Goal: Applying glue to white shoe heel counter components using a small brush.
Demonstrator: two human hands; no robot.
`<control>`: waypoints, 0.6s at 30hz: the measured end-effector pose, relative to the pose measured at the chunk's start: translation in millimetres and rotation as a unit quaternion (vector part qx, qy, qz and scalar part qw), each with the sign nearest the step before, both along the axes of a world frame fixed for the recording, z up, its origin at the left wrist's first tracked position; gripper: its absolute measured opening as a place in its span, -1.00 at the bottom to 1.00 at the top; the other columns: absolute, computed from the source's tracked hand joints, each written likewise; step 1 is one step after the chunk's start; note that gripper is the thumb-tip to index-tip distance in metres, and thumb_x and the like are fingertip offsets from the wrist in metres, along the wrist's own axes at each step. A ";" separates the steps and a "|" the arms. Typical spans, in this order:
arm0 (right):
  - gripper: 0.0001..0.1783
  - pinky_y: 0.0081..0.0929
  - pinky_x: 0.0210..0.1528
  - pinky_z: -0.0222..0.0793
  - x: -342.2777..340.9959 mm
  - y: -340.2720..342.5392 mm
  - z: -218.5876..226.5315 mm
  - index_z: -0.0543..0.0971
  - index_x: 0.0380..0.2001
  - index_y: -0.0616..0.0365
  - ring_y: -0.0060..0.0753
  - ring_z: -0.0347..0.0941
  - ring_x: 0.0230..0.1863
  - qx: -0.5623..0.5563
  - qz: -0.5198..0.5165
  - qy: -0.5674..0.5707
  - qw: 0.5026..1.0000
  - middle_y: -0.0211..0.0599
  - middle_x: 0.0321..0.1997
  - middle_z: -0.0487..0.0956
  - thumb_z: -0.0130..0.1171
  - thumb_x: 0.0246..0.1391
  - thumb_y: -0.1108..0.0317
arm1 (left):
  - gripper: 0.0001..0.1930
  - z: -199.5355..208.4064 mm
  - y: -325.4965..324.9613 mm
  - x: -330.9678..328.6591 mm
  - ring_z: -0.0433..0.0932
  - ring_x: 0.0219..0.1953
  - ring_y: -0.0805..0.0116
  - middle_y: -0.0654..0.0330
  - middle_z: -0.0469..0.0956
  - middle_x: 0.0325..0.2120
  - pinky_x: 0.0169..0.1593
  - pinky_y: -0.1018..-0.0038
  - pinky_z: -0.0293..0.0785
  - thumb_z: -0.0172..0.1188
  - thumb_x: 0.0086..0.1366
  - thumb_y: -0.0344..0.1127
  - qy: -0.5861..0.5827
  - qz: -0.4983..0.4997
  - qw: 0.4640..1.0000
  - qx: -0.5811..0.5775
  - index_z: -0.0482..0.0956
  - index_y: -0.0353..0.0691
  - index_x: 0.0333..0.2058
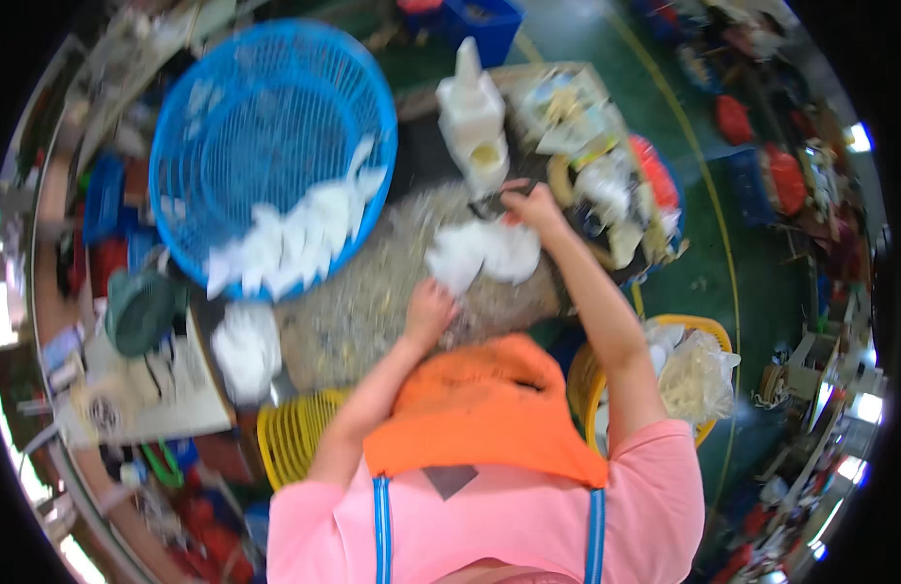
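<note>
White pieces [514,253], right of basket [275,136], could scatter if bumped by left hand [432,310], fingers curled in; right hand [538,206], fingers indistinct.

Single head-worn fisheye view, looking down past orange apron [480,409] onto workbench [339,331] close below.

Likely a workshop; worn bench [348,326], plastic baskets [266,107], line-marked green floor [699,238].

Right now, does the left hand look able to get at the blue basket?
Probably yes. Between the left hand and the blue basket lies open worktop, with nothing tall visible, though white pieces line the near side.
</note>
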State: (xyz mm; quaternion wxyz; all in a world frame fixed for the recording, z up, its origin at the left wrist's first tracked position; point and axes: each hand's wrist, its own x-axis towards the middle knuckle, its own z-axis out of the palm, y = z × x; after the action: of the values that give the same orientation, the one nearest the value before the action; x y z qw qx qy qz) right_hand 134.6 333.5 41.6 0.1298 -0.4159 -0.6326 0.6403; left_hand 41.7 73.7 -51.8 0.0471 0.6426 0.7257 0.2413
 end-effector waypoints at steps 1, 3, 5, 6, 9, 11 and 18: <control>-0.78 -0.60 -0.55 0.40 1.5 -9.9 3.6 0.54 -0.29 0.28 -0.60 0.48 -0.58 -0.047 0.017 0.024 0.998 -0.34 -0.48 0.56 0.14 -0.02 0.40 | -0.85 1.2 -0.3 -4.1 0.41 -0.20 0.12 0.13 0.47 -0.48 -0.14 0.24 0.36 0.25 -0.07 -0.29 -0.029 -0.007 0.999 0.024 0.53 -0.19 -0.50; -0.78 -0.62 -0.53 0.41 3.4 -27.2 -8.8 0.55 -0.26 0.26 -0.58 0.49 -0.56 -0.034 0.159 -0.008 0.987 -0.35 -0.47 0.57 0.13 0.01 0.40 | -0.87 24.5 -3.3 -10.3 0.41 -0.20 0.11 0.12 0.48 -0.48 -0.15 0.23 0.34 0.23 -0.06 -0.33 -0.138 0.013 0.990 0.016 0.53 -0.17 -0.47; -0.75 -0.45 -0.45 0.43 -0.1 -47.4 -40.4 0.57 -0.29 0.26 -0.37 0.52 -0.56 0.027 0.291 -0.119 0.949 -0.15 -0.43 0.60 0.16 -0.05 0.35 | -0.87 34.2 -14.0 -16.9 0.41 -0.20 0.10 0.12 0.48 -0.45 -0.15 0.22 0.34 0.22 -0.04 -0.35 -0.125 0.093 0.988 0.012 0.53 -0.19 -0.46; -0.76 -0.39 -0.38 0.43 -3.3 -56.1 -46.4 0.58 -0.30 0.24 -0.25 0.53 -0.49 0.122 0.302 -0.119 0.938 -0.13 -0.40 0.60 0.17 -0.06 0.35 | -0.88 33.3 -16.4 -23.5 0.40 -0.20 0.09 0.11 0.48 -0.42 -0.16 0.22 0.34 0.20 -0.02 -0.37 -0.101 0.163 0.981 0.024 0.53 -0.20 -0.45; -0.78 -0.30 -0.25 0.42 -20.6 -81.9 -46.2 0.59 -0.30 0.17 -0.09 0.51 -0.35 0.274 0.289 -0.051 0.916 -0.12 -0.32 0.58 0.15 -0.08 0.38 | -0.85 25.0 -16.6 -45.6 0.39 -0.19 0.09 0.10 0.46 -0.34 -0.16 0.22 0.34 0.18 0.00 -0.40 -0.069 0.237 0.969 0.020 0.54 -0.20 -0.38; -0.78 -0.28 -0.19 0.40 -16.8 -97.3 -44.9 0.59 -0.29 0.13 -0.04 0.50 -0.26 0.330 0.260 0.007 0.907 -0.15 -0.27 0.57 0.13 -0.08 0.40 | -0.82 19.1 -8.1 -55.0 0.38 -0.18 0.08 0.09 0.45 -0.31 -0.15 0.22 0.34 0.18 -0.01 -0.41 -0.089 0.233 0.968 0.012 0.54 -0.19 -0.36; -0.85 -0.24 -0.27 0.39 13.7 -112.0 -40.5 0.60 -0.40 0.16 -0.05 0.49 -0.35 0.279 0.283 -0.061 0.916 -0.12 -0.43 0.56 0.10 -0.09 0.42 | -0.77 29.2 27.7 -58.0 0.37 -0.15 0.06 0.08 0.40 -0.22 -0.13 0.24 0.34 0.23 -0.09 -0.40 -0.032 0.092 0.987 -0.127 0.55 -0.15 -0.36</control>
State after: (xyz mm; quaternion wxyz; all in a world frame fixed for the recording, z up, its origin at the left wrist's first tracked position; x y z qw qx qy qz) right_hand 148.3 221.5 1.1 0.0152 -0.2047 -0.8834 0.4212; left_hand -16.4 101.4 -22.6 0.1288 0.5536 0.8049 0.1706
